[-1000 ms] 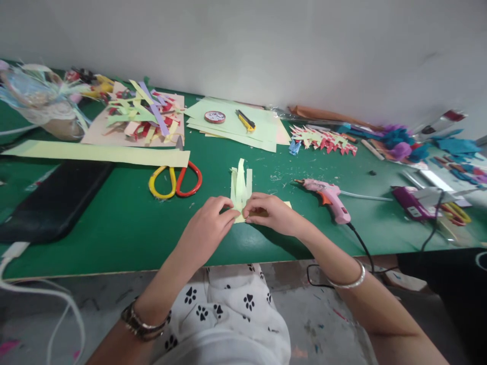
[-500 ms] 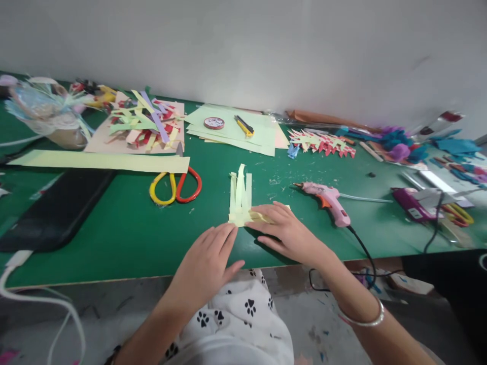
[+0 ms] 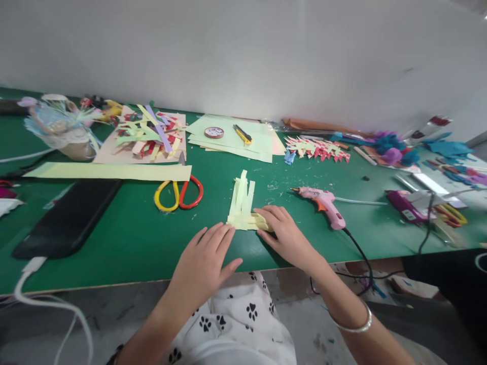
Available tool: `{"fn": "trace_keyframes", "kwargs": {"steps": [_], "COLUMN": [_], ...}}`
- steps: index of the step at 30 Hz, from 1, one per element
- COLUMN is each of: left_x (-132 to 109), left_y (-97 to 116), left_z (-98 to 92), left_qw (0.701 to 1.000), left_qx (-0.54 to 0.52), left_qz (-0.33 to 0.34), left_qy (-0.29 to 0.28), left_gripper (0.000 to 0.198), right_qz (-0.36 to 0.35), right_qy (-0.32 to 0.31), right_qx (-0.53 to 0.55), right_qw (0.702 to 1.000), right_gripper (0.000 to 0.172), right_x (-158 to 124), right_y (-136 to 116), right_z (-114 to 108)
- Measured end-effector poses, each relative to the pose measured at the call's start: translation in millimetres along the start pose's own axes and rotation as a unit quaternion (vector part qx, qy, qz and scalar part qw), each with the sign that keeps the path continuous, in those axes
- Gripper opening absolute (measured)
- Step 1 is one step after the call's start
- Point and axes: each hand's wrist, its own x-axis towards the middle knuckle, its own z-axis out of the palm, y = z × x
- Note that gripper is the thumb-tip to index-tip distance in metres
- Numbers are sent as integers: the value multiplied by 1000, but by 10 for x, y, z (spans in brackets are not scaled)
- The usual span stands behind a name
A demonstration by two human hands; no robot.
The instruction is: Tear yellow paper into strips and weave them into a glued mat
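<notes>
Pale yellow-green paper strips (image 3: 240,203), woven together at one corner, lie on the green table (image 3: 160,253) in front of me. Some strips point away from me and others run to the right. My left hand (image 3: 205,256) rests flat with its fingertips at the woven corner's near left edge, thumb held apart. On the right-hand strips lies my right hand (image 3: 287,235), fingers stretched out and covering their ends. Neither hand is closed around anything. Left of the weave are scissors (image 3: 198,195) with one yellow and one red handle loop, their blades partly under a long paper strip (image 3: 114,172).
A pink glue gun (image 3: 323,200) with a cord lies right. Behind are paper sheets (image 3: 228,147) bearing a yellow cutter (image 3: 242,134) and a round tin (image 3: 213,132). Colourful paper scraps (image 3: 148,132) lie back left, above a black power bank (image 3: 68,218). A purple glue gun (image 3: 407,205) sits far right.
My right hand has slid right along the strips, uncovering more of the woven corner. My left hand stays near the corner. The camera view has shifted slightly.
</notes>
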Motion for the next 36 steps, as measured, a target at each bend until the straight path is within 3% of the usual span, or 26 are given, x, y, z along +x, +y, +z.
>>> {"fn": "trace_keyframes", "kwargs": {"steps": [10, 16, 18, 20, 23, 28, 36], "left_x": [85, 102, 73, 31, -35, -138, -228], "left_y": [-197, -308, -356, -394, -427, -489, -606], "left_z": [-120, -122, -133, -137, -132, -150, -216], "left_qw": [997, 991, 991, 991, 994, 996, 994], "left_qx": [-20, -11, -2, -1, -18, -43, -77], "left_qz": [-76, -126, -122, -116, -100, -76, -44], "left_qy": [14, 50, 61, 63, 42, -16, -62], "left_gripper": [36, 32, 31, 32, 34, 39, 49], "right_qz": [53, 64, 53, 29, -18, -96, -77], "right_qy": [-1, 22, 14, 13, 12, -62, -115], "right_qx": [28, 112, 144, 140, 50, -3, -39], "right_qw": [998, 991, 988, 990, 999, 993, 990], "right_gripper": [36, 43, 37, 29, 30, 30, 20], "right_x": [-53, 24, 90, 179, 337, 586, 862], "right_y": [-412, -672, -723, -697, -552, -379, -422], "right_z": [90, 205, 196, 154, 78, 51, 115]}}
